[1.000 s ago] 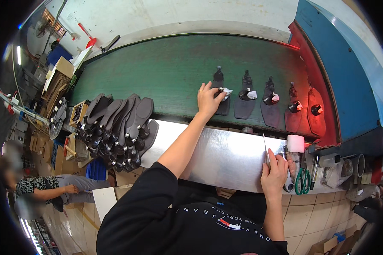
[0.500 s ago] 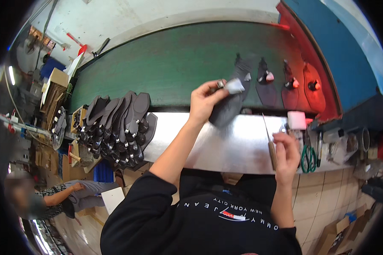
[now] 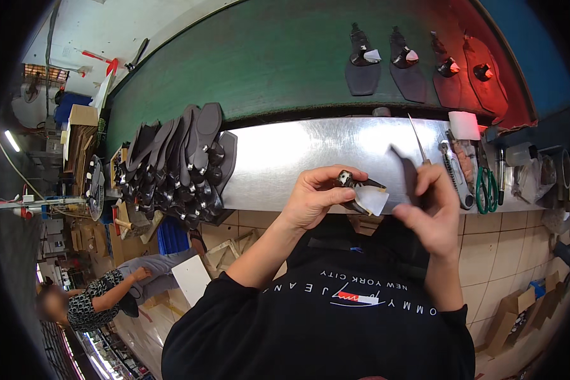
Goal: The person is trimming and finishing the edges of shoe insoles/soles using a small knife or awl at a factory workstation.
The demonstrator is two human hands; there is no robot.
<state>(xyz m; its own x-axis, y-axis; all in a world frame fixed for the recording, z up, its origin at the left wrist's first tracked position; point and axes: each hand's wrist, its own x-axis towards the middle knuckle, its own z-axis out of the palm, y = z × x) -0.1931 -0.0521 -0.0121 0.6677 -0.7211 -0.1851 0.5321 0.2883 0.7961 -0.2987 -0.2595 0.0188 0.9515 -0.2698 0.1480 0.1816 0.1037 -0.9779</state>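
A dark shoe sole with a heel (image 3: 360, 190) has been lifted off the green conveyor belt (image 3: 266, 63) and brought in over the steel worktop (image 3: 285, 158), close to the body. It is gripped in the left hand (image 3: 316, 196), with a white paper patch (image 3: 372, 200) showing on it. The right hand (image 3: 432, 209) is closed around a thin awl (image 3: 418, 142), held just beside the sole. Four similar soles (image 3: 418, 63) remain on the belt.

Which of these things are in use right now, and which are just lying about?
In use: left hand holding dark sole piece with white paper; right hand holding thin metal tool.

Lying about: sole stack, green scissors, four soles on green belt, white block.
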